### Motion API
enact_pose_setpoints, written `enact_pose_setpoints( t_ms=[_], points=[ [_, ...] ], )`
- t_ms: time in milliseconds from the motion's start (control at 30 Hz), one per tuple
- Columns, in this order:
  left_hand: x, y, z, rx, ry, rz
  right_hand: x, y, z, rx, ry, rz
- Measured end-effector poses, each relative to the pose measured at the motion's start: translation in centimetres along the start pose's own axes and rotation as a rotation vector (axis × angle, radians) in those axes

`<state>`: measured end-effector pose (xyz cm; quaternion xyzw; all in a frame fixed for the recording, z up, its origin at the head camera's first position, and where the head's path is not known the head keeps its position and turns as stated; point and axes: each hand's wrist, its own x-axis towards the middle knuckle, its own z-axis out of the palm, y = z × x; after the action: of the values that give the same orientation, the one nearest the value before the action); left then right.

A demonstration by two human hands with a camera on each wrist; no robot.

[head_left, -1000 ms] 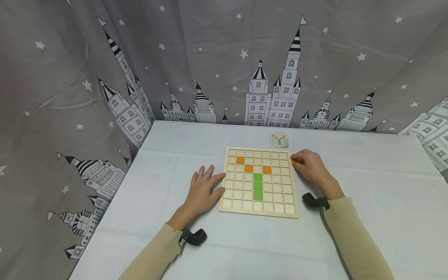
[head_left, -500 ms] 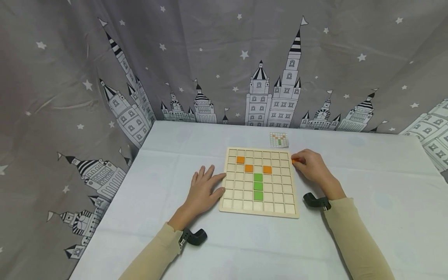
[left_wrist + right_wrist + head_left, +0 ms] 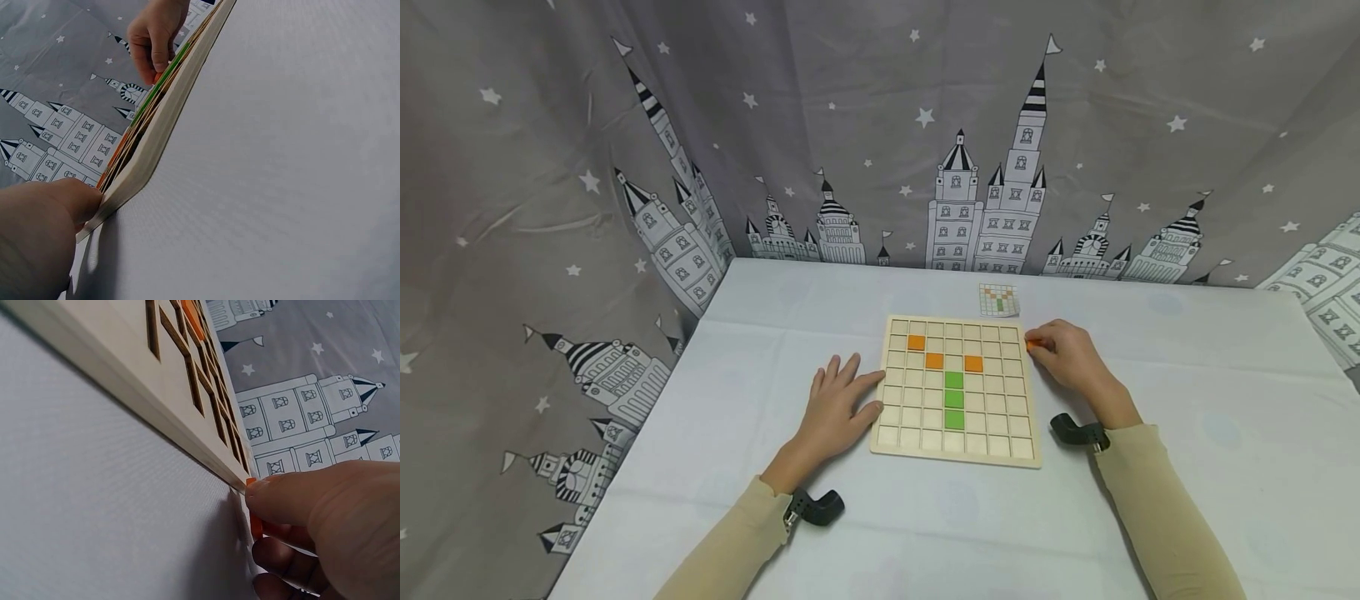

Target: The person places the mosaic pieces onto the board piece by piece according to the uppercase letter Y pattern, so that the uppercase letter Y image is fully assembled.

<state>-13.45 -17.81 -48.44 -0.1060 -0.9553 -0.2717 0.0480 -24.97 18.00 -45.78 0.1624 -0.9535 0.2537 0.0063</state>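
Observation:
A wooden grid board [image 3: 913, 397] lies on the white cloth, with three orange tiles [image 3: 934, 361] in a broken V and three green tiles [image 3: 953, 399] in a column beneath. Beside its upper right edge, my right hand [image 3: 1067, 354] pinches another orange tile [image 3: 255, 515] between thumb and fingers. That tile stands on edge in the right wrist view, close to the board's side. My left hand [image 3: 831, 411] lies spread at the board's left edge, thumb and forefinger touching the rim. From the left wrist, the board's side [image 3: 150, 150] hides most of the grid.
Behind the board lies a small paper card [image 3: 998, 300] printed with a grid of orange and green squares. A grey curtain [image 3: 850, 75] with castles and stars hangs along the table's back and left. Each wrist wears a black camera mount [image 3: 822, 508].
Neither hand has visibly moved; the orange tile stays pinched beside the board. Only a very slight shift of the whole head view shows.

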Motion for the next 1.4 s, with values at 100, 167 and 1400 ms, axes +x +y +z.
enact_pose_setpoints(
  t_ms=[100, 167, 1400],
  points=[
    [0.0, 0.1, 0.0, 0.002, 0.001, 0.000, 0.0, 0.0, 0.0, 0.002, 0.000, 0.000],
    [0.0, 0.1, 0.0, 0.004, 0.000, 0.000, 0.0, -0.1, -0.1, 0.006, -0.001, 0.001],
    [0.0, 0.2, 0.0, 0.006, 0.006, -0.002, 1.4, -3.4, 0.7, 0.053, -0.036, -0.090]
  ],
)
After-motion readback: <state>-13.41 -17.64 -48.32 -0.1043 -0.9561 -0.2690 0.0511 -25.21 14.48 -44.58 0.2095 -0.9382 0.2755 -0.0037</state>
